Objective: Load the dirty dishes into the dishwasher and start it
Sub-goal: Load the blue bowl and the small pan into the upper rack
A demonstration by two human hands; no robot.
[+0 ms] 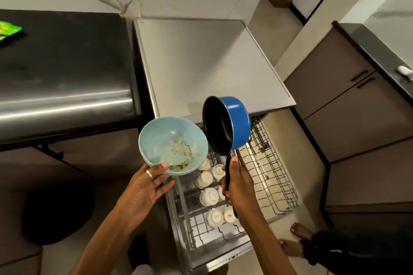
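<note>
- The light blue bowl is being held up over the left edge of the dishwasher rack, tilting towards the camera and showing brown food residue inside.
- The left hand is pinching the bowl's near rim, thumb lying inside and fingers stretching out underneath; a ring is showing on one finger.
- The blue saucepan is hanging just right of the bowl, tipped on its side with its black interior facing left.
- The right hand is gripping the pan's black handle, fingers wrapping fully around it.
- Below both, the wire rack is standing pulled out, with white cups sitting upside down in its left part.
- The dishwasher's grey top is lying behind, beside a black counter carrying a green packet.
</note>
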